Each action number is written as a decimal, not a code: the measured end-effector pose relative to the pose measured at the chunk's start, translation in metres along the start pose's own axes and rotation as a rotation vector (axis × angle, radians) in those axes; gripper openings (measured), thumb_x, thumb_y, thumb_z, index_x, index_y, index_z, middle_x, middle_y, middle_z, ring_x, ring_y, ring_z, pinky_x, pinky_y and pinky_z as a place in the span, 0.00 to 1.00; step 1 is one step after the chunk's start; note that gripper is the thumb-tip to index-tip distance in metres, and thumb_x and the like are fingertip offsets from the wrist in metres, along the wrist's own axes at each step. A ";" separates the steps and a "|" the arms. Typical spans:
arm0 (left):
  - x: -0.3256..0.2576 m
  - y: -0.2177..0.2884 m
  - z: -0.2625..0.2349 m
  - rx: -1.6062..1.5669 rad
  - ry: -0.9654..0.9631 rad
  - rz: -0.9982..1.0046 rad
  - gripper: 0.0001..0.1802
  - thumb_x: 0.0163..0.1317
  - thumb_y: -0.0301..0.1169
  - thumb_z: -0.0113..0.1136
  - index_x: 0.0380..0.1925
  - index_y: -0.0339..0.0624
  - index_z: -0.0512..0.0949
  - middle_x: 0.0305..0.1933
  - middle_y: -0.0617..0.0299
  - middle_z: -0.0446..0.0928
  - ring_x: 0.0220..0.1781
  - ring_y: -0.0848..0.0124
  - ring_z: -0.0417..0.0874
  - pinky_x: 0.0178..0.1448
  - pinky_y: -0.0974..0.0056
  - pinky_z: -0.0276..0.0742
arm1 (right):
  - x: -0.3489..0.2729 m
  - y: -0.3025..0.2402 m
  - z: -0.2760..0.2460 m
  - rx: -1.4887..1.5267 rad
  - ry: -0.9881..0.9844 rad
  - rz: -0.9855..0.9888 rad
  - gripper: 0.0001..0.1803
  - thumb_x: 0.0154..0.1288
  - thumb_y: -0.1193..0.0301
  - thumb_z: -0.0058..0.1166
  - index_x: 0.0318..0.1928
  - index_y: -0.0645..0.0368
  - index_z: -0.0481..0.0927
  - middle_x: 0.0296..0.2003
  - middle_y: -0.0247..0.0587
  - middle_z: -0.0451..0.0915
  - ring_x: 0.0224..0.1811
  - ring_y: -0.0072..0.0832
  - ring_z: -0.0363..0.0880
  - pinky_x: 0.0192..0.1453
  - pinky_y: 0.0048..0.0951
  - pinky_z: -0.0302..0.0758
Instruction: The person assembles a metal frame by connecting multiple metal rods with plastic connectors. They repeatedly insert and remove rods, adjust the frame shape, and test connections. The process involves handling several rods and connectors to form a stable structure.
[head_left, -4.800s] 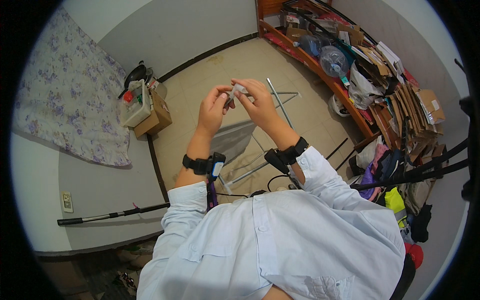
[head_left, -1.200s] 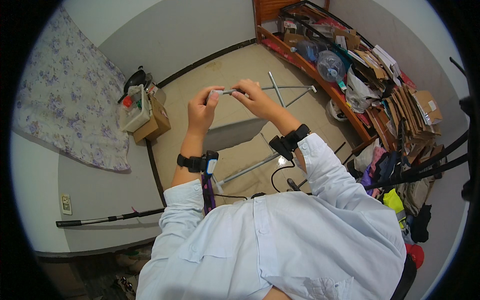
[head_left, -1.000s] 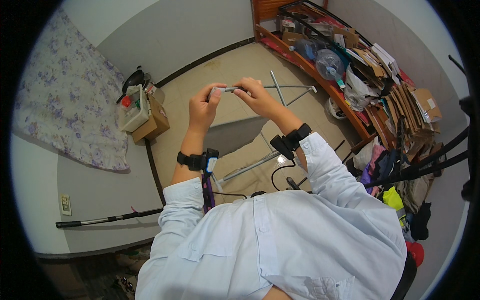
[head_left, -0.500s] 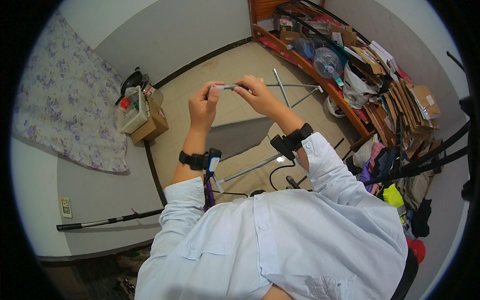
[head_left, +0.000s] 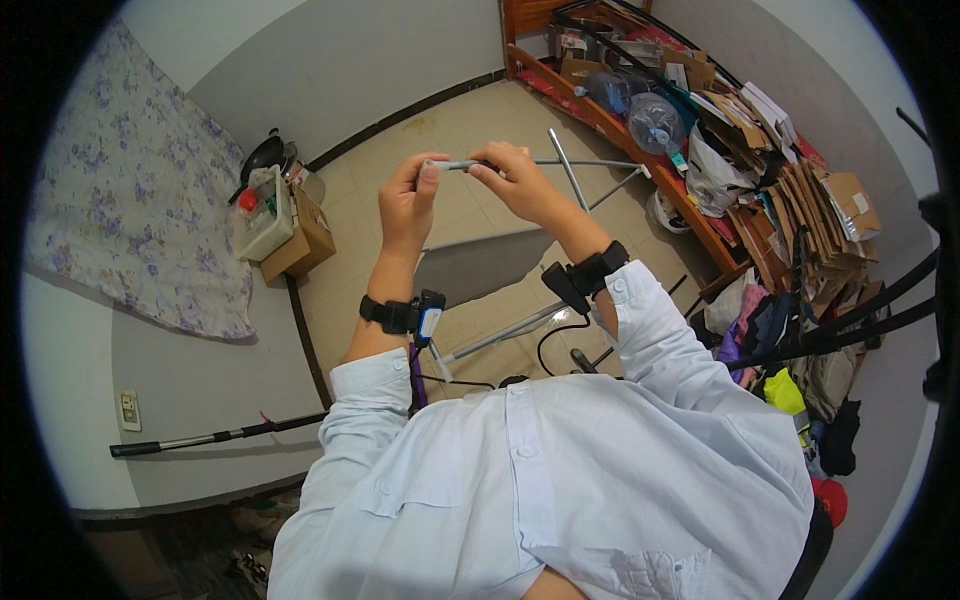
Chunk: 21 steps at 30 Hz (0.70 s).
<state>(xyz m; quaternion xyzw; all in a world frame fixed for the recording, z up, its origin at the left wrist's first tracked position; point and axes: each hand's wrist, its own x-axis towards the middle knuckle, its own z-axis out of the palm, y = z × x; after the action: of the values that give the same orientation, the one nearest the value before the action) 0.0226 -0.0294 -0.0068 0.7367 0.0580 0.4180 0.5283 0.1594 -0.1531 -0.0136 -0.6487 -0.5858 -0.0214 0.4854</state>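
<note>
Below, beige tile floor (head_left: 470,120); floral cloth (head_left: 130,200) left, cluttered wooden shelf (head_left: 640,120) right, metal-legged grey stand (head_left: 500,265) beneath the hands. Left hand (head_left: 408,200) and right hand (head_left: 510,180), raised, each pinch one end of a thin grey rod (head_left: 452,164). Long axis lies level, pointing left to right between the fingertips.

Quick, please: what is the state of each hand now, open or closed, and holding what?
Left hand: closed, fingers pinching one end of a thin grey rod.
Right hand: closed, fingers pinching the same rod's other end.
</note>
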 end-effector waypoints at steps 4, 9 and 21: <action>0.000 0.004 0.002 0.039 -0.053 0.028 0.19 0.63 0.46 0.54 0.37 0.40 0.79 0.20 0.74 0.64 0.24 0.84 0.60 0.27 0.75 0.56 | -0.003 0.003 0.001 0.058 0.050 -0.032 0.09 0.64 0.64 0.51 0.38 0.54 0.79 0.28 0.33 0.74 0.33 0.29 0.69 0.45 0.31 0.57; -0.001 0.007 0.009 0.342 0.059 0.132 0.18 0.65 0.47 0.50 0.34 0.44 0.78 0.16 0.64 0.68 0.18 0.73 0.69 0.24 0.68 0.62 | -0.004 0.000 0.007 0.041 0.122 -0.018 0.09 0.64 0.64 0.51 0.38 0.54 0.79 0.27 0.34 0.74 0.32 0.29 0.69 0.44 0.32 0.56; -0.002 0.013 0.028 0.643 0.154 0.222 0.19 0.68 0.47 0.40 0.27 0.44 0.68 0.15 0.54 0.71 0.19 0.52 0.74 0.22 0.54 0.67 | -0.002 -0.005 0.000 0.048 0.088 0.031 0.09 0.64 0.65 0.51 0.39 0.55 0.78 0.27 0.35 0.73 0.32 0.30 0.69 0.42 0.32 0.55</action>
<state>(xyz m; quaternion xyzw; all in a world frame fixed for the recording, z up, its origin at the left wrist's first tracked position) 0.0357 -0.0567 0.0003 0.8336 0.1457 0.4875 0.2148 0.1552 -0.1549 -0.0119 -0.6445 -0.5539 -0.0285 0.5263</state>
